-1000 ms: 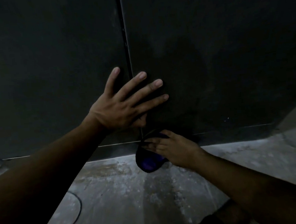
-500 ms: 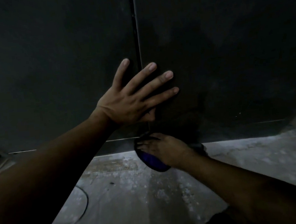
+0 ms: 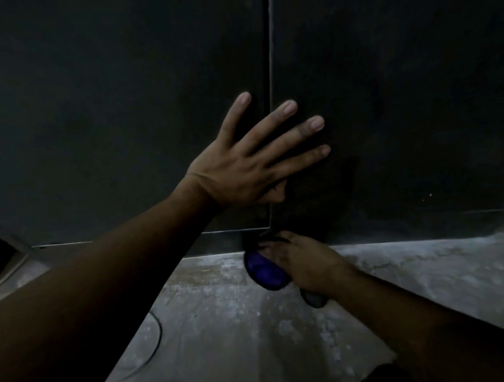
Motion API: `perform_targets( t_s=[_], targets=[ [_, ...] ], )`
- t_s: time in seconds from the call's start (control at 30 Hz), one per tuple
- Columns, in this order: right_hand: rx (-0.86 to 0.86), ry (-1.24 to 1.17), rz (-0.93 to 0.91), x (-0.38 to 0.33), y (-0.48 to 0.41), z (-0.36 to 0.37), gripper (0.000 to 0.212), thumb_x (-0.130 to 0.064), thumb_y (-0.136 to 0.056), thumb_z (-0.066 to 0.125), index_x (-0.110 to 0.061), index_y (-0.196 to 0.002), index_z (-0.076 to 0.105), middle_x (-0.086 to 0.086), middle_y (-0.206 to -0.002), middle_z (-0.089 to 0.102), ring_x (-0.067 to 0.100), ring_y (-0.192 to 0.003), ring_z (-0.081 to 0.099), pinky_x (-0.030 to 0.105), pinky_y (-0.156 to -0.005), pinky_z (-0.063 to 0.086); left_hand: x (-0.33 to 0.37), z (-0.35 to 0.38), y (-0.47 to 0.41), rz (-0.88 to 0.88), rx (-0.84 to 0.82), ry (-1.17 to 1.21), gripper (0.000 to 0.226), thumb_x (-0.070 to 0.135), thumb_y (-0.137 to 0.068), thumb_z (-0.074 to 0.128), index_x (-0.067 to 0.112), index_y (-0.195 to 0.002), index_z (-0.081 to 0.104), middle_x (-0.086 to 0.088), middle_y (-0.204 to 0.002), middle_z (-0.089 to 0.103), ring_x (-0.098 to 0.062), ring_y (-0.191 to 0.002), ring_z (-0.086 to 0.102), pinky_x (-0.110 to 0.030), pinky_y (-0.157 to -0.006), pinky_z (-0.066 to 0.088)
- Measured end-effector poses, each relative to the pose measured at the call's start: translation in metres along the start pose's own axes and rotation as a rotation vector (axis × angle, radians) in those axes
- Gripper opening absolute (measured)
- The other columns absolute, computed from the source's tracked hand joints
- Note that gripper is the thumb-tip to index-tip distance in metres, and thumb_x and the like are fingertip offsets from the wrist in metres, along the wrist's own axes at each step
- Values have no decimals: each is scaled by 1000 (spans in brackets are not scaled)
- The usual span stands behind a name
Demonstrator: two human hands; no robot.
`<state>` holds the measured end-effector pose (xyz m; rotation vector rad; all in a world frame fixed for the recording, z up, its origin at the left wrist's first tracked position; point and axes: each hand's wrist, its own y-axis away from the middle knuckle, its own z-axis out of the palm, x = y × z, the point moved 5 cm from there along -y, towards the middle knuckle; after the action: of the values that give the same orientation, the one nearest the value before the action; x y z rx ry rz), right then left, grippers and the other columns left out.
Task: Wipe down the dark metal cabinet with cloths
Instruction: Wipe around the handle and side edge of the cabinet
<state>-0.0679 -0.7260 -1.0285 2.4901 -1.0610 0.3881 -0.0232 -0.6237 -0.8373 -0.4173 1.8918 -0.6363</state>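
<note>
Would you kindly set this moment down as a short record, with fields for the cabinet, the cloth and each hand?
cabinet: dark, two doors meeting at a vertical seam
cloth: blue, bunched, low against the cabinet's base, just above the floor
left hand: flat on the cabinet, fingers spread across the seam
right hand: grips the cloth below the seam
floor: grey, dusty
light: dim

1 left hand (image 3: 243, 173), 1 right hand (image 3: 303, 259), 1 blue cloth (image 3: 263, 271), 1 dark cabinet (image 3: 388, 85) and 1 floor (image 3: 244, 345).
</note>
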Motion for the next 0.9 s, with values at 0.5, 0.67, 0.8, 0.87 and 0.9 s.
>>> perform_targets(
  t_s=[0.5, 0.67, 0.8, 0.87, 0.9],
  targets=[
    [-173, -75, 317, 96, 156, 49, 94, -42, -71, 77, -31, -153, 31, -11, -158, 23, 6, -145, 30, 41, -115, -15, 1, -2, 3, 12, -62, 7, 73, 65, -91, 52, 34, -155, 32, -4, -161, 27, -31, -150, 16, -66, -114, 7],
    [-24, -111, 649, 125, 221, 57, 103, -29, -34, 95, -16, -131, 65, 4, -137, 62, 23, -135, 40, 61, -107, 24, 29, -14, -26, 19, -96, 166, 53, 28, -103, 45, 22, -155, 33, -19, -158, 31, -34, -149, 22, -62, -119, -2],
    [224, -113, 815, 141, 217, 23, 98, -23, -32, 98, -4, -124, 68, 18, -136, 60, 32, -135, 37, 61, -107, 24, 43, -18, -74, 56, -94, 208, 52, 21, -105, 40, 17, -155, 32, -22, -155, 35, -36, -147, 23, -59, -120, -1],
    [310, -102, 765, 142, 199, 0, 98, -20, -30, 94, -4, -123, 68, 19, -136, 60, 35, -134, 38, 60, -108, 24, 38, -17, -97, 57, -79, 230, 51, 24, -104, 39, 15, -154, 34, -24, -153, 37, -37, -146, 24, -59, -119, -1],
    [320, -107, 723, 138, 187, -7, 98, -21, -30, 93, -6, -123, 68, 17, -136, 60, 36, -134, 39, 60, -108, 27, 32, -18, -104, 62, -74, 235, 52, 27, -103, 41, 15, -154, 35, -24, -153, 38, -38, -145, 25, -59, -119, -1]
  ],
)
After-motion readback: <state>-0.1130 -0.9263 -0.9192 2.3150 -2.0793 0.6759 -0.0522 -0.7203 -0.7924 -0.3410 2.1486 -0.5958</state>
